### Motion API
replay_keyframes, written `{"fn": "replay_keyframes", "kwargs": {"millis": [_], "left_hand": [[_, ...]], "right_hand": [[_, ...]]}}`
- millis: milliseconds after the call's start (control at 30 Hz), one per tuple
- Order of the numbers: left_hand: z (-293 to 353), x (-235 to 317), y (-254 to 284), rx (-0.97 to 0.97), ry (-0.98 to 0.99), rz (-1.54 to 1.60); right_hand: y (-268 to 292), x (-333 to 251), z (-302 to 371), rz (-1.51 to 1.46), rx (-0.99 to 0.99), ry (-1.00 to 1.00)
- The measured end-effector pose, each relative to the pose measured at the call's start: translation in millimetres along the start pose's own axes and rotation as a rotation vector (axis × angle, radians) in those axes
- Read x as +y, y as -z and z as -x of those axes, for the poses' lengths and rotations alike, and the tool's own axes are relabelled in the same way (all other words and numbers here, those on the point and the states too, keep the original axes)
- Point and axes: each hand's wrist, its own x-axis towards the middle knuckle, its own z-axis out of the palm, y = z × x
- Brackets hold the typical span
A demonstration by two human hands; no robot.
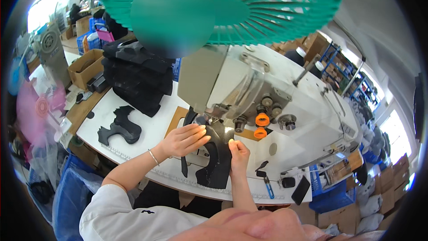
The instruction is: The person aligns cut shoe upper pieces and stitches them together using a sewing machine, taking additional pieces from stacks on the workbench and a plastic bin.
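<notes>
A curved black fabric piece point(217, 163) lies on the white sewing machine table, its far end under the needle area of a large white sewing machine point(285, 107). My left hand point(185, 140) rests nearly flat at the fabric's left side near the needle, fingers stretched out and close together. With thumb and fingers, my right hand point(239, 152) pinches the fabric's right edge. The machine head partly hides the needle and the fabric's far end. Left of my left arm lie more curved black pieces point(127, 127), and behind them a stack of black pieces point(136, 78).
A green fan guard point(276, 11) covers the top of the view. Thread snips point(269, 187), a dark phone-like slab point(301, 190) and small black items lie at the table's right front. A cardboard box point(87, 69) and pink fan point(41, 105) stand left; blue crates point(332, 199) stand right.
</notes>
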Motion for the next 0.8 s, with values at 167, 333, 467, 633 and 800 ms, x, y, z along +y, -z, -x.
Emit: {"fn": "replay_keyframes", "kwargs": {"millis": [167, 333, 467, 633, 800], "left_hand": [[1, 0, -5, -0.012, -0.015, -0.022], [0, -1, -4, -0.014, -0.015, -0.01], [-4, -2, 4, -0.062, -0.038, -0.02], [-4, 5, 2, -0.03, -0.026, -0.022], [-2, 4, -1, -0.065, 0.0, -0.023]], "right_hand": [[-2, -9, 0, -0.015, 0.002, -0.019], [-2, -5, -2, 0.008, -0.001, 0.014], [1, -8, 0, 0.054, -0.032, 0.006], [4, -7, 1, 0.012, -0.027, -0.003], [7, 2, -7, 0.058, -0.039, 0.007]]}}
